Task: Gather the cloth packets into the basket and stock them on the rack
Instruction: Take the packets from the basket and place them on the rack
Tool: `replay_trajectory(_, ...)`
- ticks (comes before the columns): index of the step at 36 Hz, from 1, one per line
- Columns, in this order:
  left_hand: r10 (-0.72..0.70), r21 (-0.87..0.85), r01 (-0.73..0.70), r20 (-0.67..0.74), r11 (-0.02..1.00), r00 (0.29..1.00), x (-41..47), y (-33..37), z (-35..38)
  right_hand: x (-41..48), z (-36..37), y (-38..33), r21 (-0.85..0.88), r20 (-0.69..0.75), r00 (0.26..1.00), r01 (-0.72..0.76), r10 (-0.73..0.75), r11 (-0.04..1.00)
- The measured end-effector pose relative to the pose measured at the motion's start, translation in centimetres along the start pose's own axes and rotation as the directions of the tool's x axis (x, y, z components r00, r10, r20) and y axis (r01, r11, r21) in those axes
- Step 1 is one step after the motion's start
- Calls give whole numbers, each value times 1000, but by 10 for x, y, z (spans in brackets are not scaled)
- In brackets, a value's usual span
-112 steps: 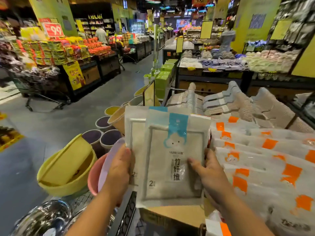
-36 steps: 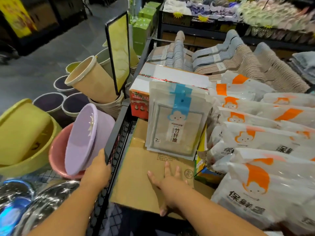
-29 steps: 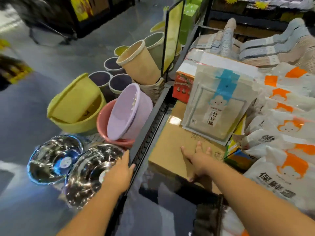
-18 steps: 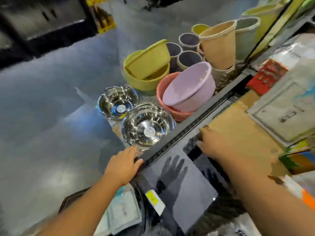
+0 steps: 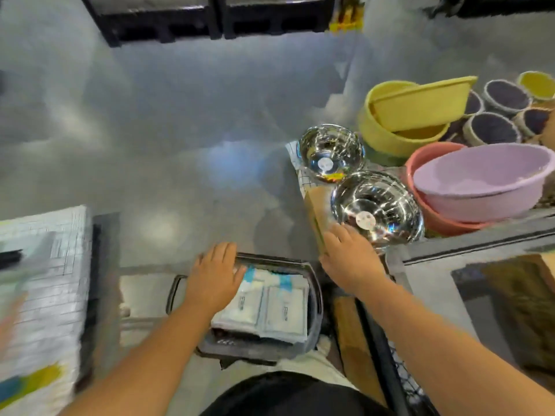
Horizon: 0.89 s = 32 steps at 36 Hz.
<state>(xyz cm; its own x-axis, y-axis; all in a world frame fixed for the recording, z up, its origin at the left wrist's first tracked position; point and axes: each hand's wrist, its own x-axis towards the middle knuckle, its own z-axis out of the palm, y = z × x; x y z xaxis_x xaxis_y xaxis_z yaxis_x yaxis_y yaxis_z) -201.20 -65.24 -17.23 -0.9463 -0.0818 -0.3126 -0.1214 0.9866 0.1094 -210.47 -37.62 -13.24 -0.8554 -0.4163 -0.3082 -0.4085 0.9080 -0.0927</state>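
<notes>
A dark shopping basket [image 5: 313,292] stands on the grey floor just in front of my legs. Inside it lie white cloth packets [image 5: 271,307] with blue labels, stacked side by side. My left hand [image 5: 214,276] hovers over the basket's left side with its fingers straight, above the packets' left edge. My right hand [image 5: 350,259] is spread flat to the right of the basket, near the corner of the black rack [image 5: 468,244]. Neither hand holds anything.
Two steel bowls [image 5: 375,205] sit at floor level right of the basket, behind them a lilac basin [image 5: 480,181] in a pink one and yellow tubs [image 5: 414,112]. A white display [image 5: 45,280] stands at the left. Dark shelf bases [image 5: 210,16] line the far side.
The packet I held earlier leans on the rack, out of view now. My view swung down and left from the rack to the floor basket, and both hands came off the rack edge toward it.
</notes>
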Motion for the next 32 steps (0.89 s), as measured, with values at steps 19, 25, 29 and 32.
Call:
replay_trajectory(19,-85,37,78,293,996,952,22,-133,211,44,247,-77,-57,433,899,-41,61,998)
replay_trajectory(25,-12,25,5,309,1000,951,58,-135,316,63,351,-57,-52,499,861,-89,103,995)
replay_trajectory(29,36,3,-38,286,999,957,75,-131,386,76,421,-39,-70,551,824,-114,134,991)
replay_trajectory(32,13,7,-16,323,1000,946,87,-127,431,86,469,-29,-70,553,820,-130,147,989)
